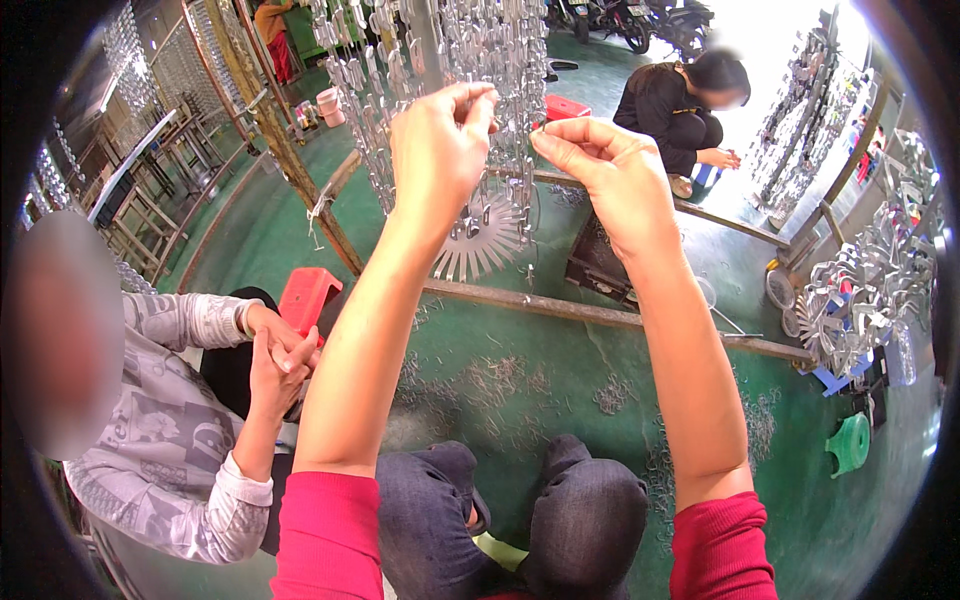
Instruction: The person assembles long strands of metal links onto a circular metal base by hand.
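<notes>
Both my arms reach up in front of strands of small shiny metal pieces (520, 60) that hang in a dense curtain. My left hand (440, 150) is raised against the strands, its thumb and fingers curled together. What lies between them is hidden. To its right, my right hand (610, 170) pinches thumb and forefinger beside the curtain's right edge. Anything in that pinch is too small to make out. Below my hands, a fan-shaped cluster of flat metal strips (480, 245) hangs at the bottom of the strands.
A wooden rail (540, 303) crosses before my knees, with loose metal hooks (500, 378) scattered on the green floor. A person (190, 400) sits close at left near a red stool (308, 298); another person (660, 105) crouches behind. A dark crate (598, 265) and green stool (848, 445) stand right.
</notes>
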### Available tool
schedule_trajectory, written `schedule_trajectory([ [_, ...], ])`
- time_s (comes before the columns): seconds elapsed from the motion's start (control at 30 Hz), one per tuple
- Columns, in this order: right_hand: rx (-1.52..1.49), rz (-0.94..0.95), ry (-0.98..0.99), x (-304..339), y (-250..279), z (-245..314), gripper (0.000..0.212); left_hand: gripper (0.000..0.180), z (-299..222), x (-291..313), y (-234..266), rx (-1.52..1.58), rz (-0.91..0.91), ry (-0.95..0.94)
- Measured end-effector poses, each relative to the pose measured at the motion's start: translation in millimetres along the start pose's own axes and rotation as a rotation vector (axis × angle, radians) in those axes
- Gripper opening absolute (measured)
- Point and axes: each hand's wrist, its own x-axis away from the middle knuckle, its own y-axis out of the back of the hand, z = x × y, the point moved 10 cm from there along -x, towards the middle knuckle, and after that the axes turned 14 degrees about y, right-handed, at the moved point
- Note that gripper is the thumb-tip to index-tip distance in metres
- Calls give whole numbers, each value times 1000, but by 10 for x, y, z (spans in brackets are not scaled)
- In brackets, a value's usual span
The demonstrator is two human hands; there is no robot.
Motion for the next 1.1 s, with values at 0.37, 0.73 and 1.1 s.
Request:
schedule_trajectory([
  [0.37, 215, 12, 110, -298, 71, 28, 22, 28, 3, -289, -149, -286, -112, -22],
  [0.73, 252, 13, 29, -449, 236, -114, 24, 22, 187, -325, -561, 678, 272, 478],
  [1.1, 239, -10, 78, -452, 370, -106, 24, 23, 201, -230, -669, 703, 296, 506],
])
